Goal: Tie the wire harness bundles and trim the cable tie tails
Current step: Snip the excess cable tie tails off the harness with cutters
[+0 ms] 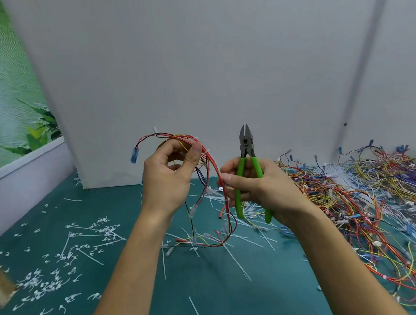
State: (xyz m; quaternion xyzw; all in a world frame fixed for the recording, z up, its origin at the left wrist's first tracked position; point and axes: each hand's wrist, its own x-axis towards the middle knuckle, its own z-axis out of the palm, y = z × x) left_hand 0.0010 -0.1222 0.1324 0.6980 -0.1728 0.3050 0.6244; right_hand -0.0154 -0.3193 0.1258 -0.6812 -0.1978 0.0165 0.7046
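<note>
Trimming step. Frame centre, above the counter [142,279]: left hand [168,179] grips the wire harness [211,182]; right hand [259,188] grasps green cutters [247,153], blades up and closed. Next, judged: open blades at a tie tail. Far right: untied wire pile [374,191].

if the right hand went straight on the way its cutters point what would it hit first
Probably the white panel: the right hand holds the green cutters tips up, beside the wire harness, nothing else in line; depth is unclear.
</note>
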